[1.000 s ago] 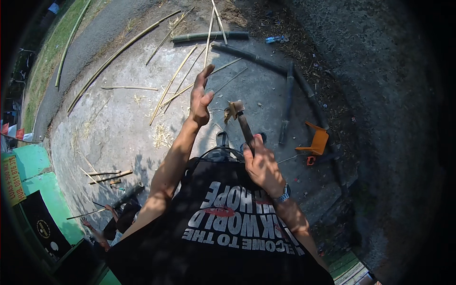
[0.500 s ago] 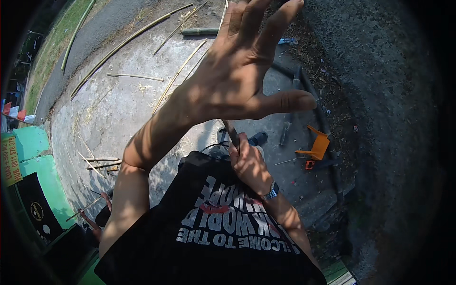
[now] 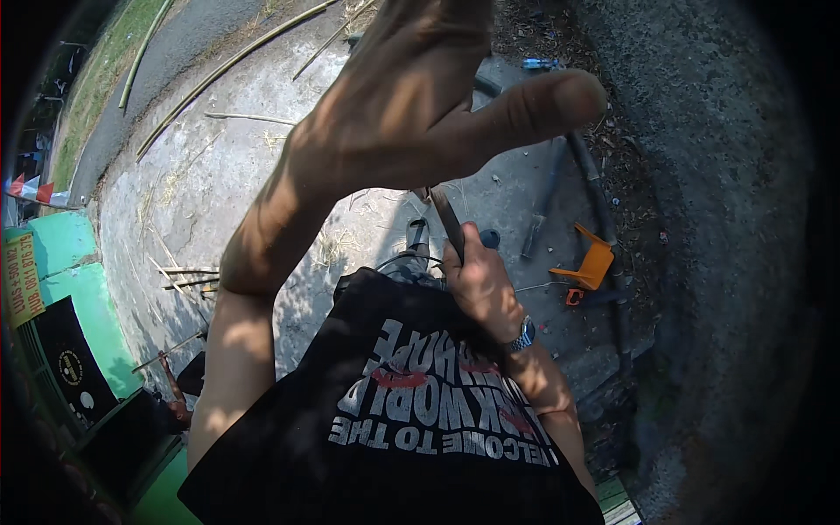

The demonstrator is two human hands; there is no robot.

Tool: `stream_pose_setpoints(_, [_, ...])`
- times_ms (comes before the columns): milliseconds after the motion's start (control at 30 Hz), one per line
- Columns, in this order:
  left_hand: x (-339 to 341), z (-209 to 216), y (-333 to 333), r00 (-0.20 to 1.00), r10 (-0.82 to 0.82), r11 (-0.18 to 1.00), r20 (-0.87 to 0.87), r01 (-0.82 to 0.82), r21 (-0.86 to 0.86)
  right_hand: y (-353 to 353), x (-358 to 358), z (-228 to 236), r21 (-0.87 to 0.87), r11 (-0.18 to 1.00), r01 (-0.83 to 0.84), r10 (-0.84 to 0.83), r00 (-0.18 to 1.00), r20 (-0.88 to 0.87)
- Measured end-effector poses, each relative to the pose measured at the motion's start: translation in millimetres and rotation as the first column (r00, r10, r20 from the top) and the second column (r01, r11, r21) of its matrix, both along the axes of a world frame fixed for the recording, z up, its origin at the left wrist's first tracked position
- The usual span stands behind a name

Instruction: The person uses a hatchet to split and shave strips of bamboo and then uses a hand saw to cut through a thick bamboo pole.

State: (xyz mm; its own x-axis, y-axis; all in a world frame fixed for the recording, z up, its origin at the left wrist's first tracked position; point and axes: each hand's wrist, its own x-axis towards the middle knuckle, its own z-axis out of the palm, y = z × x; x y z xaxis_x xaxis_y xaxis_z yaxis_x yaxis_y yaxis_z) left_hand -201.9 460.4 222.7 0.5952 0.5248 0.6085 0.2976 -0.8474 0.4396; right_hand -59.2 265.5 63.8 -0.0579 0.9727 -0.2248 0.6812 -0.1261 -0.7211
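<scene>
Dark-handled tool (image 3: pixel 449 223) is held above the middle of the concrete pad (image 3: pixel 210 166), the right hand (image 3: pixel 479 284) closed firmly around its shaft; its far end is mostly hidden behind the left hand (image 3: pixel 420 105). That hand is raised close to the camera, thumb spread wide from the palm, with its fingertips out of view. Near the pad's right edge lie an orange angled object (image 3: pixel 597 262) and, just beside it, a small orange handle (image 3: pixel 570 298). A long bamboo pole (image 3: pixel 231 64) curves along the pad's far-left edge.

The head fisheye looks down, the left grip (image 3: pixel 424 109) nearest it.
</scene>
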Motion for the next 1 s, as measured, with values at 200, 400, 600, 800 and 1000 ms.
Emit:
stream_pose_setpoints(200, [12.6, -51.8, 2.3, 0.997, 0.047, 0.987, 0.057, -0.038, -0.153, -5.0, 14.7, -10.2, 0.115, 0.993, 0.013, -0.019, 0.998, 0.052])
stream_pose_setpoints(400, [11.7, -75.6, 4.4, 0.994, 0.084, 0.965, -0.076, -0.100, -0.244, 8.4, 12.0, 1.2, -0.126, 0.983, 0.136, -0.135, 0.991, 0.015])
stream_pose_setpoints(600, [53.8, -118.9, -17.9, 0.889, 0.160, 0.987, -0.428, -0.156, 0.045, 8.1, 6.2, 1.4, -0.073, 0.996, 0.056, -0.056, 0.998, 0.015])
stream_pose_setpoints(800, [47.1, -84.3, -11.7, 0.980, 0.146, 0.988, -0.134, -0.138, 0.066, 2.8, -15.8, -14.5, -0.021, 1.000, 0.016, -0.016, 1.000, -0.009])
stream_pose_setpoints(1000, [40.0, -166.3, 12.0, 0.936, 0.215, 0.974, -0.277, -0.226, -0.008, 28.6, -16.3, -10.2, -0.216, 0.975, -0.046, 0.062, 0.996, 0.064])
